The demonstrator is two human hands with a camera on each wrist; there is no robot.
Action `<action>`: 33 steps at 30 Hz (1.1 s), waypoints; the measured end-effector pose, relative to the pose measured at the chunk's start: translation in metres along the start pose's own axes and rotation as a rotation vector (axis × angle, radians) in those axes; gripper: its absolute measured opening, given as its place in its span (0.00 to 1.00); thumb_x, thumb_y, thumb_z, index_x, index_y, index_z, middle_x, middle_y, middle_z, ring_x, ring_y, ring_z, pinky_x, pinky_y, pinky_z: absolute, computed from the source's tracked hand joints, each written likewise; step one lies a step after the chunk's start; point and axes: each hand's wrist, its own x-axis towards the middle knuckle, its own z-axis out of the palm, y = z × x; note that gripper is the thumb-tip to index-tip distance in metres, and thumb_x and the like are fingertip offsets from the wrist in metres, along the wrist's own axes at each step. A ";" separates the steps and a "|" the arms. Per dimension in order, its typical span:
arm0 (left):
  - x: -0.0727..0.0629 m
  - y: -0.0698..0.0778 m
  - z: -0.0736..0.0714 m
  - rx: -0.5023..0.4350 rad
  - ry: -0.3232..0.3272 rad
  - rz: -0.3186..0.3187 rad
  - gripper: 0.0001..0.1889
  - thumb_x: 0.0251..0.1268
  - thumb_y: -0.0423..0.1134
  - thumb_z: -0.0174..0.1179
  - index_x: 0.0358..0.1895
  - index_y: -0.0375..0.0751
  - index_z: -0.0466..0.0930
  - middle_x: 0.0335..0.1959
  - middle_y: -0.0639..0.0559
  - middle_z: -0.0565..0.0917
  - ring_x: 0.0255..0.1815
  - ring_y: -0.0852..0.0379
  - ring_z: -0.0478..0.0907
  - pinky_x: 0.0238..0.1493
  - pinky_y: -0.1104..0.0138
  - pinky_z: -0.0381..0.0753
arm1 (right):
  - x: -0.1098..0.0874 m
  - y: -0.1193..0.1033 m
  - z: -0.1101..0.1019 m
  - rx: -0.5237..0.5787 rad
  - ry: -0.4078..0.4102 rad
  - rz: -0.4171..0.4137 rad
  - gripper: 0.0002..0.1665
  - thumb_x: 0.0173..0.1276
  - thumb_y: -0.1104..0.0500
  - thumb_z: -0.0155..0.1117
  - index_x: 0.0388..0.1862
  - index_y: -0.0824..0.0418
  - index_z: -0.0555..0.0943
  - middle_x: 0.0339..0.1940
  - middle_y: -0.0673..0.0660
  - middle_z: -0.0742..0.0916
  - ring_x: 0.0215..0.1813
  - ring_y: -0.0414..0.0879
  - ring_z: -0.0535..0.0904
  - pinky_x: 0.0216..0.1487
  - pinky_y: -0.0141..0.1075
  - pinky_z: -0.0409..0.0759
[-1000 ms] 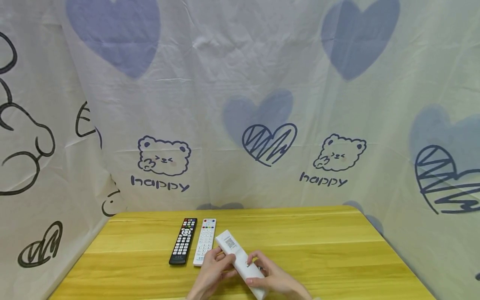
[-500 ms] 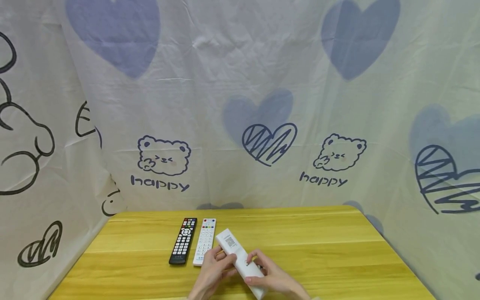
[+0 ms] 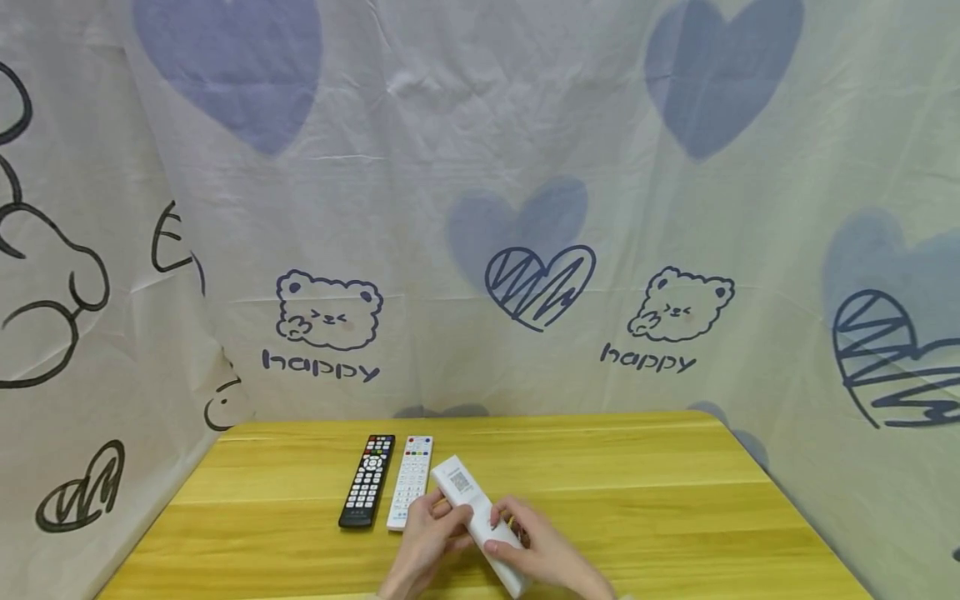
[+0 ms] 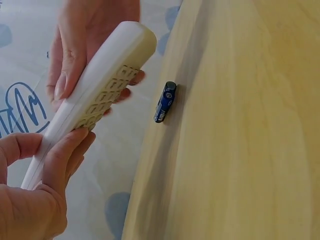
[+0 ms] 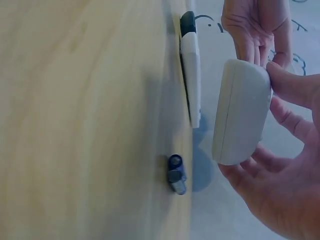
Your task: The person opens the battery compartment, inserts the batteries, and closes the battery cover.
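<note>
Both hands hold a white remote control [image 3: 477, 517], raised above the table and slanted, with its back and a printed QR label facing up. The left hand [image 3: 429, 542] pinches its far half between thumb and fingers. On the nearer half, the right hand [image 3: 546, 550] grips the sides, thumb on the back and the index finger bent onto it. Rubber buttons [image 4: 107, 95] show on its underside in the left wrist view. Small blue batteries [image 5: 176, 175] lie on the tabletop below the remote; in the head view they are hidden.
To the left of the hands, a black remote [image 3: 367, 482] and a second white remote [image 3: 411, 479] lie side by side, buttons up, on the yellow wood-grain table [image 3: 637, 475]. A white cloth [image 3: 450, 150] printed with hearts and bears hangs behind and at the sides.
The right thumb and hand have shifted slightly up along the back of the remote. The left hand keeps its grip, and the two remotes on the table stay put.
</note>
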 end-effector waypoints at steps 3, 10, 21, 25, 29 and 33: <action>0.000 0.001 -0.001 0.015 0.007 0.003 0.31 0.64 0.28 0.56 0.69 0.17 0.60 0.54 0.28 0.84 0.43 0.53 0.89 0.42 0.66 0.91 | 0.000 -0.005 -0.002 -0.156 0.056 -0.020 0.15 0.70 0.47 0.67 0.44 0.52 0.74 0.40 0.51 0.76 0.37 0.33 0.68 0.34 0.24 0.72; 0.000 0.003 -0.001 0.030 -0.005 0.000 0.31 0.65 0.29 0.57 0.69 0.18 0.61 0.53 0.29 0.85 0.42 0.54 0.89 0.41 0.67 0.91 | 0.005 -0.008 -0.007 -0.147 -0.003 -0.058 0.15 0.70 0.49 0.68 0.41 0.55 0.73 0.24 0.43 0.71 0.26 0.27 0.64 0.26 0.20 0.65; 0.001 0.002 -0.002 0.016 0.000 -0.010 0.31 0.65 0.29 0.57 0.69 0.18 0.61 0.52 0.30 0.85 0.41 0.55 0.89 0.41 0.67 0.91 | 0.009 -0.013 -0.011 -0.126 -0.053 -0.027 0.15 0.68 0.50 0.69 0.39 0.55 0.73 0.21 0.41 0.68 0.24 0.28 0.63 0.24 0.20 0.61; 0.000 0.001 -0.001 0.011 0.002 -0.005 0.31 0.65 0.29 0.57 0.69 0.17 0.60 0.52 0.29 0.85 0.41 0.55 0.89 0.41 0.67 0.91 | 0.010 -0.012 -0.011 -0.126 -0.062 -0.025 0.15 0.69 0.50 0.69 0.39 0.55 0.73 0.22 0.42 0.68 0.24 0.28 0.62 0.24 0.20 0.60; 0.000 0.001 0.000 0.012 0.001 -0.004 0.32 0.65 0.28 0.57 0.69 0.17 0.59 0.53 0.27 0.84 0.41 0.53 0.89 0.41 0.66 0.91 | 0.010 -0.012 -0.011 -0.126 -0.071 -0.027 0.15 0.69 0.50 0.69 0.39 0.56 0.72 0.22 0.43 0.68 0.24 0.28 0.62 0.24 0.20 0.60; 0.001 0.000 -0.001 0.017 -0.001 -0.011 0.33 0.64 0.28 0.57 0.71 0.18 0.58 0.54 0.27 0.84 0.42 0.53 0.89 0.42 0.66 0.91 | 0.010 -0.011 -0.011 -0.122 -0.078 -0.024 0.16 0.69 0.50 0.69 0.38 0.56 0.71 0.22 0.43 0.68 0.24 0.28 0.62 0.23 0.20 0.60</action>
